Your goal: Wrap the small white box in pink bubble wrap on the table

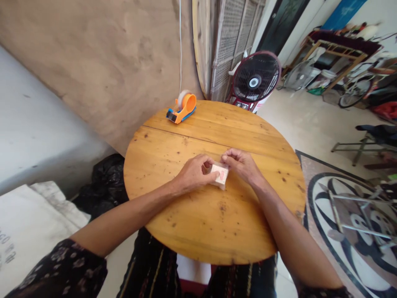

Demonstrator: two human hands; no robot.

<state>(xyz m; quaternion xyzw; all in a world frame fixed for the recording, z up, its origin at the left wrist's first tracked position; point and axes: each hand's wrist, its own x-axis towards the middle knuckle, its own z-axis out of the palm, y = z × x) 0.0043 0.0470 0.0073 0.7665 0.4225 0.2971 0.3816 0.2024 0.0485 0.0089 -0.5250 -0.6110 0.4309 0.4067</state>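
A small white box [221, 174] with red print on its face is held just over the middle of the round wooden table [192, 223]. My left hand [198, 171] grips it from the left, with the thumb across its printed face and the fingers behind. At the box's upper right corner, the thumb and forefinger of my right hand [240, 163] are pinched together on its end. Exactly what the right fingertips hold there is too small to make out. The box is tilted, and its far side is hidden.
An orange and blue tape dispenser [182, 108] with a tape roll stands at the table's far edge. Behind the table is a dark red fan [254, 80]. Black plastic bags [105, 182] and a white sack [34, 231] lie at left. A metal frame [362, 215] is at right.
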